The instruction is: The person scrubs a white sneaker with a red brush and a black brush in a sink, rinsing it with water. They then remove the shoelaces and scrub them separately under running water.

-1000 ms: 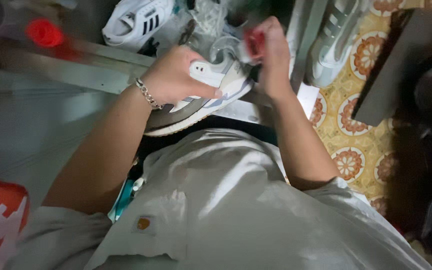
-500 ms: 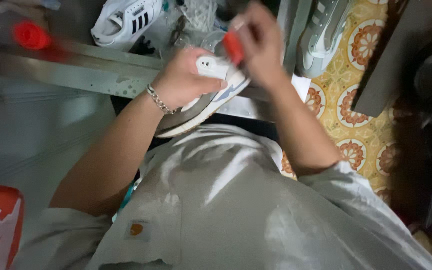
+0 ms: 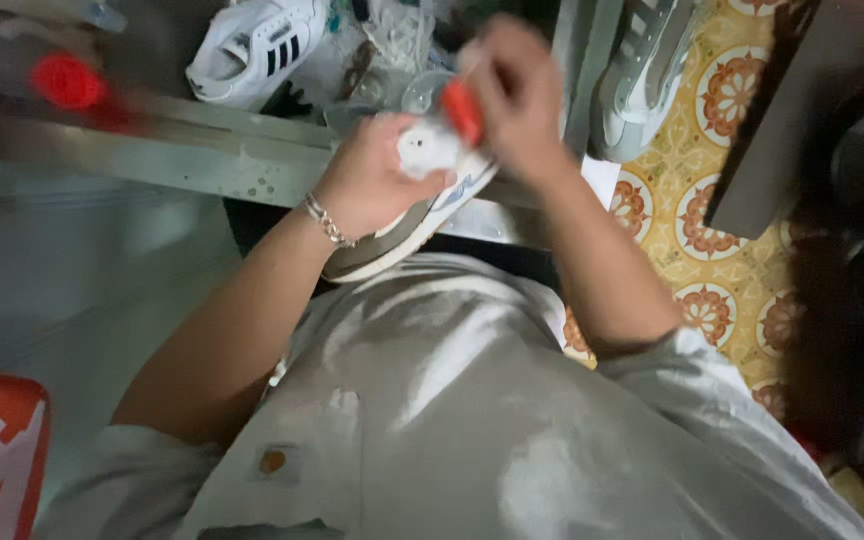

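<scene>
From the head view, the person's left hand [image 3: 377, 180] is wrapped tight around a grey and white shoe [image 3: 414, 215], held up over their lap, near the metal ledge [image 3: 202, 155]. The right hand [image 3: 517, 95] pinches a small red tool [image 3: 462, 110] against the shoe's heel. The shoe looks light and a bit squashy on top, with a firm sole, so the middle is a good place to hold it. A clear cup [image 3: 422, 92] sits behind; I cannot tell what is inside. A white striped shoe [image 3: 252, 45] lies nearby.

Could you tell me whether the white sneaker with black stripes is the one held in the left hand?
No, the striped sneaker lies on the bench, while the left hand grips a grey sneaker.
</scene>
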